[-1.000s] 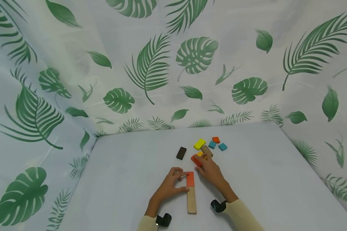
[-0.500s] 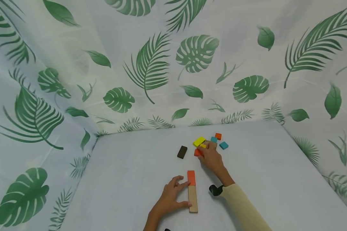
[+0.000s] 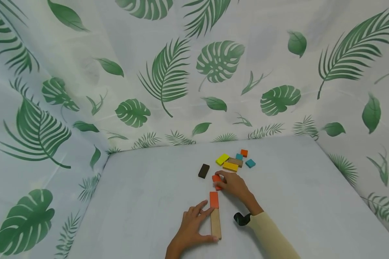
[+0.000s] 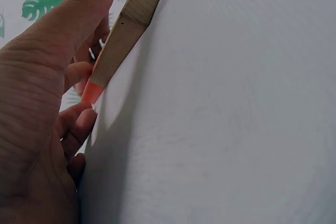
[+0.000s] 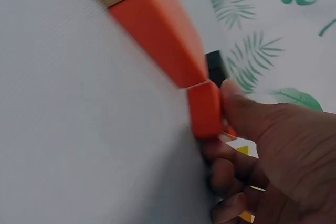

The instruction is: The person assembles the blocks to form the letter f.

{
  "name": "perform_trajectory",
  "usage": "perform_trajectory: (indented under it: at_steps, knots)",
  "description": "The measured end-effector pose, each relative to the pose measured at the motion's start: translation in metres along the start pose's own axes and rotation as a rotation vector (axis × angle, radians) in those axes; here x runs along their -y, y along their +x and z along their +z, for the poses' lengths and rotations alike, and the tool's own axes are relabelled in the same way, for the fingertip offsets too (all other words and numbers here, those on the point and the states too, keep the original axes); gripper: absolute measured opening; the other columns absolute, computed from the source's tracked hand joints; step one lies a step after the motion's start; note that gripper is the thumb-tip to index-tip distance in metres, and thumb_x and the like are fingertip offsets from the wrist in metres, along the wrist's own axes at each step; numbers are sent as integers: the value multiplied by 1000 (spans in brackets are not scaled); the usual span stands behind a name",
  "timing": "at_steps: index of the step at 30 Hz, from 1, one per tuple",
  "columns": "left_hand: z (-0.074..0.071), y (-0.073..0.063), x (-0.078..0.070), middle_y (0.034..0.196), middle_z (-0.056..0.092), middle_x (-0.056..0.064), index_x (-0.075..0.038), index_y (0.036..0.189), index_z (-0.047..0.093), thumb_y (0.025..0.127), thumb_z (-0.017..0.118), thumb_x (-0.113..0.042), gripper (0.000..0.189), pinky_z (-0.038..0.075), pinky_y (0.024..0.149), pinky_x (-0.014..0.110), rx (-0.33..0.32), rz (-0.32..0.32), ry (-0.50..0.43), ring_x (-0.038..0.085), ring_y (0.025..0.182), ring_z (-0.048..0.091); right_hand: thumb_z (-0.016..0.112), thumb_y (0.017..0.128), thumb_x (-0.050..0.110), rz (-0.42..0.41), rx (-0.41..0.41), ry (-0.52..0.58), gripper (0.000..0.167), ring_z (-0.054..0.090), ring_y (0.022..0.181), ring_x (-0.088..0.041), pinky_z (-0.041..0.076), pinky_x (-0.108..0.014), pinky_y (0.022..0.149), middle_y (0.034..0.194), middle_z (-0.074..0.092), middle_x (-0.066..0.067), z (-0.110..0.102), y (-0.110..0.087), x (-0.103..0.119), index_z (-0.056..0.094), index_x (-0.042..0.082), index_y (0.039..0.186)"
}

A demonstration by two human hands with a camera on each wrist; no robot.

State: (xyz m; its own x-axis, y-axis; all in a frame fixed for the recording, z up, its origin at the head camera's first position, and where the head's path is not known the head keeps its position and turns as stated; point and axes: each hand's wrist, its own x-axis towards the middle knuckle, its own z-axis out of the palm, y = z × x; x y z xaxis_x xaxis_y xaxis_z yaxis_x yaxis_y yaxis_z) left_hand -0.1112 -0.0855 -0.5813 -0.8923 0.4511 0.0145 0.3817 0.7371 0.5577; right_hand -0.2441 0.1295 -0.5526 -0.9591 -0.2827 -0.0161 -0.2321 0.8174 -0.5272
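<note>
A long plain wooden block point(image 3: 215, 223) lies on the white table, with an orange block point(image 3: 214, 199) end to end beyond it. My left hand point(image 3: 191, 226) stretches along the wooden block's left side, thumb at its near end and index fingertip by the joint. Its other fingers stay relaxed in the left wrist view. My right hand point(image 3: 235, 187) pinches a second orange block point(image 3: 217, 181) between thumb and fingers, just beyond the far end of the row. In the right wrist view, this held block point(image 5: 205, 111) appears corner to corner with the lying one.
A dark block point(image 3: 204, 171) lies left of the right hand. Beyond it are two yellow blocks point(image 3: 230, 166), a brown wooden block point(image 3: 235, 162), two blue blocks point(image 3: 250, 163) and a small orange block point(image 3: 244, 153). Leaf-printed cloth point(image 3: 181, 72) rises behind the table.
My right hand has drawn the second orange block away from the loose pile towards the row's far end. My left thumb and fingers have slid nearer along the wooden block.
</note>
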Motion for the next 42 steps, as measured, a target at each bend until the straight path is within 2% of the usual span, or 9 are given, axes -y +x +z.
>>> perform_trajectory:
  at_steps: [3, 7, 12, 17, 24, 29, 34, 42]
  knots:
    - [0, 1, -1, 159, 26, -11, -43, 149, 35, 68, 64, -81, 94, 30, 79, 28, 7, -2, 15, 8, 111, 37, 72, 88, 33, 8, 5, 42, 39, 43, 59, -12, 31, -24, 53, 66, 50, 3, -3, 1, 2, 66, 15, 122]
    - [-2, 1, -1, 159, 27, -12, -42, 149, 35, 67, 65, -81, 96, 30, 79, 28, -3, 3, 33, 9, 112, 38, 71, 89, 32, 32, 4, 95, 38, 47, 63, -14, 34, -26, 56, 71, 54, 0, -7, 2, 8, 66, 12, 121]
    - [-1, 1, -1, 159, 27, -15, -43, 150, 31, 67, 64, -82, 97, 29, 79, 28, -13, 16, 46, 8, 112, 38, 71, 89, 34, 68, 26, 79, 38, 49, 65, -14, 36, -27, 56, 74, 57, 1, -8, 2, 13, 66, 15, 122]
    - [1, 0, -1, 158, 29, -16, -42, 150, 31, 69, 62, -82, 96, 28, 78, 27, -37, 38, 51, 9, 115, 38, 70, 89, 36, 64, 34, 46, 37, 49, 65, -14, 36, -27, 55, 75, 58, 1, -6, 2, 12, 67, 19, 123]
    - [3, 0, -1, 157, 29, -18, -43, 150, 32, 68, 60, -84, 95, 29, 80, 27, -37, 32, 67, 8, 115, 39, 71, 88, 33, 4, 70, 40, 41, 50, 65, -11, 38, -26, 55, 76, 60, 4, -5, 0, 10, 65, 18, 126]
    - [3, 0, -2, 156, 32, -17, -40, 150, 33, 68, 62, -82, 97, 30, 80, 28, -42, 29, 64, 8, 115, 40, 72, 88, 30, -59, 153, 85, 49, 48, 68, -10, 37, -25, 58, 80, 58, 4, -9, -1, 4, 60, 14, 133]
    - [2, -1, -2, 157, 31, -17, -35, 152, 32, 67, 61, -83, 102, 30, 81, 29, -33, 14, 64, 9, 117, 40, 72, 89, 24, -116, 234, 171, 55, 50, 76, -11, 40, -26, 66, 89, 61, 2, -12, 0, -4, 54, 9, 138]
    - [1, -2, -1, 157, 31, -16, -31, 153, 31, 68, 60, -83, 104, 31, 84, 31, -22, -1, 60, 10, 119, 40, 72, 89, 23, -143, 255, 242, 56, 50, 75, -12, 41, -26, 66, 89, 62, 0, -13, 2, -8, 53, 7, 138]
